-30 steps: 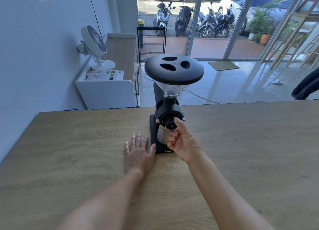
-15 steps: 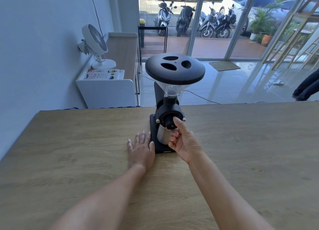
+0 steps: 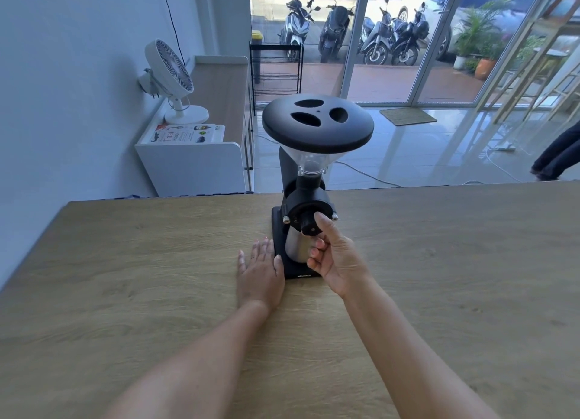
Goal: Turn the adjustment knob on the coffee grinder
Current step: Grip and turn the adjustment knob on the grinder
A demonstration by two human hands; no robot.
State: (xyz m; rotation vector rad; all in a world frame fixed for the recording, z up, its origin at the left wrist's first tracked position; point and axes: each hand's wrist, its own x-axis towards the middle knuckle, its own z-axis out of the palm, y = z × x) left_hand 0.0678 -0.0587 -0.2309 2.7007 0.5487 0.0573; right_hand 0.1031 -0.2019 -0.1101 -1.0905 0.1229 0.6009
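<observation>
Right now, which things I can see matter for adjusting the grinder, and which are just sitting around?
In the job: coffee grinder, adjustment knob, right hand on the knob, left hand flat on the wooden table.

Lying about: white fan, booklet, white cabinet.

Matte black coffee grinder (image 3: 309,180), silver metal cup (image 3: 298,246), light wood-grain table (image 3: 125,277), white fan (image 3: 171,76)

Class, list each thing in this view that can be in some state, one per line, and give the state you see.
Coffee grinder: upright on the wooden table.
Hopper lid: on.
Adjustment knob: pinched by the right hand.
Left hand: flat on the table, beside the grinder's base.
Steel cup: standing on the base, under the knob.
Desk fan: tilted upward; running or not, cannot tell.
</observation>
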